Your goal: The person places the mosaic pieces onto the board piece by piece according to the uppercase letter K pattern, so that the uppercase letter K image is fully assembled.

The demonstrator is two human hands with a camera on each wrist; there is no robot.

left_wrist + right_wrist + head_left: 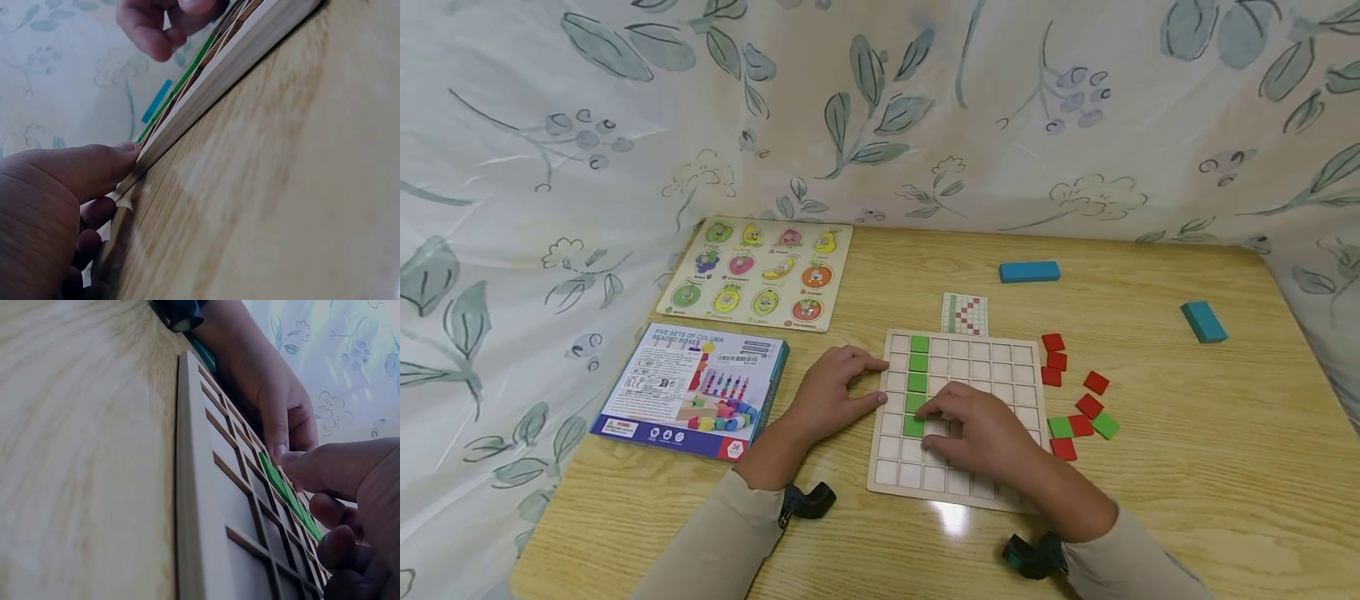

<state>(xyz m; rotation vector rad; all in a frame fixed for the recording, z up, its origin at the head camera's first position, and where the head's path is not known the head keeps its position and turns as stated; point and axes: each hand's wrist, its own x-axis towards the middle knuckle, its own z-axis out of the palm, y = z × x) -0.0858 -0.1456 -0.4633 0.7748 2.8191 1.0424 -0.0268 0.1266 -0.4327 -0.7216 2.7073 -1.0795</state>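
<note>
Fingers of the left hand (831,392) press the left edge of the pale wooden grid board (1000,354), steadying it, while the right hand (981,433) pinches the lowest of 5 green square tiles (914,426) into its cell.

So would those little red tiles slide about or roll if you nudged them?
Probably slide, not roll: the red tiles look flat and square, lying loose on the smooth, glossy table. They seem stiff and light, likely painted wood, so a nudge would scatter them easily.
</note>
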